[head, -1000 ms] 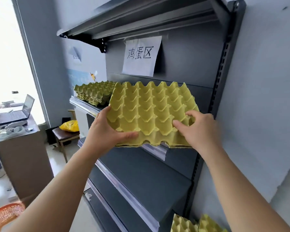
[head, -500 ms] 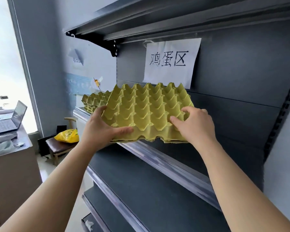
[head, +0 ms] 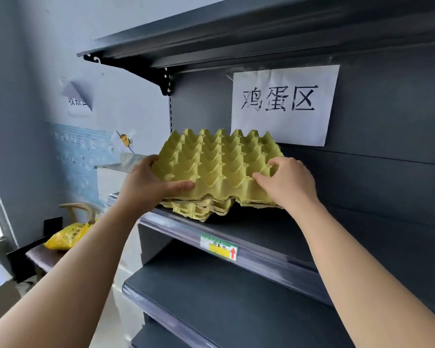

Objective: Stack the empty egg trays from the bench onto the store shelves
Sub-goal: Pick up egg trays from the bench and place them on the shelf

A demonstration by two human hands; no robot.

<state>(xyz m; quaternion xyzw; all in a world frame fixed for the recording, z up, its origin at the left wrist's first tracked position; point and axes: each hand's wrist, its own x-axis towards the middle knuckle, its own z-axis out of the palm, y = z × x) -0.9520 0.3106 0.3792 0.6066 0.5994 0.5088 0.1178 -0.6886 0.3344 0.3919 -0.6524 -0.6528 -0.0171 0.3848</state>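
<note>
I have 1 yellow egg tray [head: 219, 162] in both hands, held over the dark middle shelf [head: 274, 232] near its left end. My left hand [head: 146, 187] grips the tray at its 8 o'clock corner: the thumb lies flat along the near edge on top, and the fingers wrap round the left rim. My right hand [head: 286, 184] takes the 4 o'clock corner, fingers curled down into the cups and pinching the rim there.

Directly beneath the tray sits a low stack of trays [head: 201, 209] of the same yellow, resting on the shelf close to its front lip. The held tray seems to touch that stack on the left side, though I cannot tell for certain; on the right its edge hangs over a dark gap above the shelf board.

At 1 o'clock from the tray a white paper sign [head: 284, 104] with 3 black characters is fixed to the back panel. At 6 o'clock, on the shelf's front strip, is a green and yellow price label [head: 219, 247] with a red arrow. Far off at 8 o'clock a yellow bag [head: 68, 237] lies on a dark stool [head: 40, 254].
</note>
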